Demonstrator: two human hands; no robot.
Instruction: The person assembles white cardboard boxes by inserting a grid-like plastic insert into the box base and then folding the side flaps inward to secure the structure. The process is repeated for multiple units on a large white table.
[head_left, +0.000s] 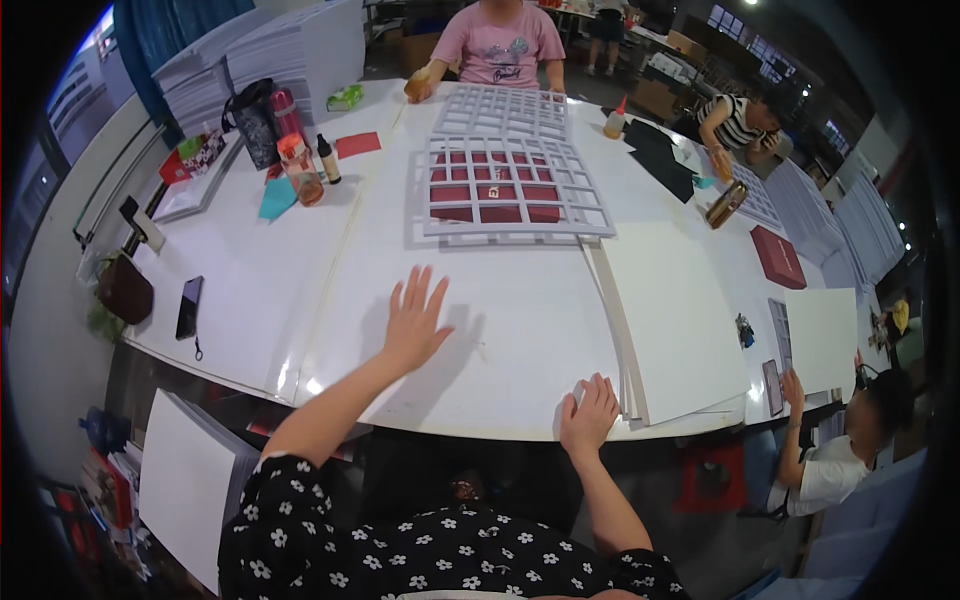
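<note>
My left hand (413,322) reaches over the white table (500,345), palm down with fingers spread, holding nothing. My right hand (590,414) rests at the table's front edge with its fingers slightly bent and apart, right beside a stack of large white boards (675,330). Beyond my left hand lies a pale grey lattice frame (590,200) with square openings. A dark red box or panel (487,192) shows through its openings. Just behind it, a second lattice frame (500,97) lies in front of a person in a pink shirt (500,45).
Bottles (302,172) and a dark bag (252,125) stand at the back left; a phone (189,307) lies nearer. On the right are a red box (777,257) and a brown bottle (727,205). A person in white (840,465) touches a board (822,335). Boards (190,480) stand below left.
</note>
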